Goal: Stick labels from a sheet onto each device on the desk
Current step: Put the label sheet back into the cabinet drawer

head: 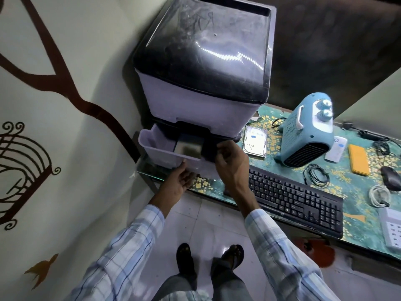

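Note:
A lavender drawer unit point(195, 105) with a black lid stands at the desk's left end. Its bottom drawer point(156, 148) is pulled out. A shiny grey flat sheet point(188, 147) lies inside it beside something dark. My left hand point(179, 181) is under the drawer's front, thumb against the front wall and fingers curled below. My right hand point(232, 161) grips the drawer's front rim at its right end. On the desk lie a hard drive point(255, 142), a blue fan heater point(308, 131), a white power bank point(335, 149), a yellow flat device point(359, 159), a mouse point(390, 178) and a black keyboard point(297, 198).
The desk point(358, 220) has a green patterned cover. A black cable coil point(316, 175), a white cable coil point(379, 195) and a white keypad point(392, 229) also lie on it. A decorated wall stands close on the left. My feet are on the tiled floor below.

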A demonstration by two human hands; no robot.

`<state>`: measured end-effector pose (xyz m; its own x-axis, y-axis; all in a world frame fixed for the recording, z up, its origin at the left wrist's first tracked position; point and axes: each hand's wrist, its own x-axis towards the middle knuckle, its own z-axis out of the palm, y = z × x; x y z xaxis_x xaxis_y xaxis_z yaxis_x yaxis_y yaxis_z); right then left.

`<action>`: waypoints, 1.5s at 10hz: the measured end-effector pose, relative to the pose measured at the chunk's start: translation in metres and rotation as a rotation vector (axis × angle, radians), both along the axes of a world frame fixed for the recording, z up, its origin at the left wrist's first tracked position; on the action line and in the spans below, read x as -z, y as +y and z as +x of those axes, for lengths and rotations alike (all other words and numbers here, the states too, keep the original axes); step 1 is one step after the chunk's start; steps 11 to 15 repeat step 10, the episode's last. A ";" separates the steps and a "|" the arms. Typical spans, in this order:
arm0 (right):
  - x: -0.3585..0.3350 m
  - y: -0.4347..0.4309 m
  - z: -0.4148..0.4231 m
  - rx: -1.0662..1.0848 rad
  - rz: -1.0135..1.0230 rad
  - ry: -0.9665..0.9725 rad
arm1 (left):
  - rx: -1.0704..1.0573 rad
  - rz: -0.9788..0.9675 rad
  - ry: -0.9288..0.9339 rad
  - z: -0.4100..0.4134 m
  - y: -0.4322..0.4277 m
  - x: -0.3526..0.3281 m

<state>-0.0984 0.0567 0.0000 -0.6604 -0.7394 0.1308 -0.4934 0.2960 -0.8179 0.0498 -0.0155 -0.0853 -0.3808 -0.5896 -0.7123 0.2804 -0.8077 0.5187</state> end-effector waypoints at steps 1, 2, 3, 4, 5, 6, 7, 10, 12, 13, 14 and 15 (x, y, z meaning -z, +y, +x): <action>0.001 0.004 -0.010 0.039 -0.057 0.040 | -0.011 0.008 -0.001 -0.020 -0.021 -0.007; 0.002 0.011 -0.021 0.073 -0.030 0.053 | 0.016 -0.016 -0.007 -0.033 -0.039 -0.008; 0.004 0.019 -0.030 0.089 0.002 0.037 | 0.027 -0.024 -0.028 -0.041 -0.055 -0.006; 0.004 0.027 -0.038 0.114 0.040 0.024 | 0.061 -0.026 -0.030 -0.044 -0.061 -0.005; 0.004 0.034 -0.044 0.137 0.057 0.011 | 0.054 -0.043 -0.041 -0.042 -0.061 0.001; 0.001 0.045 -0.049 0.155 0.072 0.003 | 0.040 -0.054 -0.075 -0.042 -0.058 -0.002; -0.006 0.058 -0.058 0.159 0.055 0.009 | 0.055 -0.082 -0.148 -0.047 -0.049 -0.003; -0.050 0.113 -0.097 0.213 -0.027 0.030 | 0.053 -0.194 -0.262 -0.061 0.002 -0.027; -0.050 0.113 -0.097 0.213 -0.027 0.030 | 0.053 -0.194 -0.262 -0.061 0.002 -0.027; -0.050 0.113 -0.097 0.213 -0.027 0.030 | 0.053 -0.194 -0.262 -0.061 0.002 -0.027; -0.050 0.113 -0.097 0.213 -0.027 0.030 | 0.053 -0.194 -0.262 -0.061 0.002 -0.027; -0.050 0.113 -0.097 0.213 -0.027 0.030 | 0.053 -0.194 -0.262 -0.061 0.002 -0.027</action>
